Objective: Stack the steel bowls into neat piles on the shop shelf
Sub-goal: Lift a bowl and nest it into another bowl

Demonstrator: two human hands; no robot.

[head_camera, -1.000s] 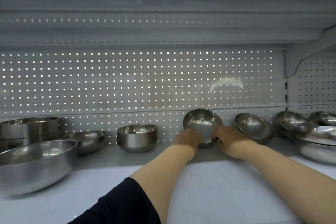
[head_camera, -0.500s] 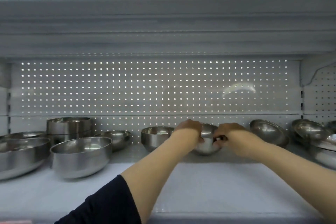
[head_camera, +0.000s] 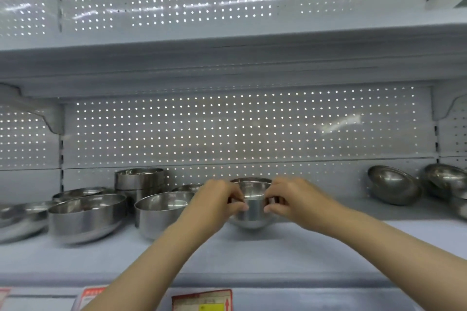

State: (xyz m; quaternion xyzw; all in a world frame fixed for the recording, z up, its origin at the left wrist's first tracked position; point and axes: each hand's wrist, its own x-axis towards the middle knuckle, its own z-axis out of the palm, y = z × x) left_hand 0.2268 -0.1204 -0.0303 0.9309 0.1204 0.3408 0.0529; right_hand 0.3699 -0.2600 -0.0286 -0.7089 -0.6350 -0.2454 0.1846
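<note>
Small bowl (head_camera: 252, 206) now tipped upright off the back panel, left hand (head_camera: 217, 201) and right hand (head_camera: 294, 198) pinching its rim, ready to stack.

A pale grey-blue shelf (head_camera: 252, 255) is seen, backed by a back panel (head_camera: 227, 134) of the same pale tone, patterned with even rows of small holes lit white. The same dotted pattern is repeated on the upper panel (head_camera: 202, 7) at twelve o'clock. The held bowl (head_camera: 254, 212) is shown in shiny silver steel, as are the bowls at nine o'clock (head_camera: 86, 217) and the tilted bowls at three o'clock (head_camera: 394, 188). Red-bordered price labels (head_camera: 202, 300), one with a yellow patch, are seen at six o'clock.
</note>
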